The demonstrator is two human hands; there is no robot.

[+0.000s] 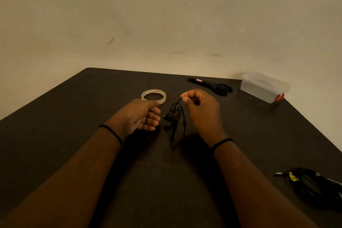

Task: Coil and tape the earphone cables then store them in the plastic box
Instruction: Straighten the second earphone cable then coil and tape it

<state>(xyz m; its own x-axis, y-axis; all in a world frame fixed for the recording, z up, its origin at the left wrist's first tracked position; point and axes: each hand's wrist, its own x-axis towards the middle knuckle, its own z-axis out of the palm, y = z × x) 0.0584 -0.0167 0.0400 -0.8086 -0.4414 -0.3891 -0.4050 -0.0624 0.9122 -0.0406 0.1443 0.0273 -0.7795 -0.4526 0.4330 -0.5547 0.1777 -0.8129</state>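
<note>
Second cable bundle (312, 185) is lying at bench (74, 116) right edge; right hand (200, 111) is pinching earphone cable (175, 116) mid-bench, tangle dangling; left hand (142, 116) is hovering, fingers relaxed, holding nothing; tape roll (153, 94) is sitting just beyond; scissors (211, 85) and closed plastic box (264, 87) are resting at far right corner.

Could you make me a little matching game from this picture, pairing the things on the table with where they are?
Things:
1. clear roll of sticky tape
2. black-handled scissors
3. translucent plastic box with a red latch
4. tangled black earphone cable

Places:
A. far right corner of the dark table
B. hanging from the right hand
C. just beyond the left hand
D. far edge, left of the box

Pairs: 1-C, 2-D, 3-A, 4-B
</note>
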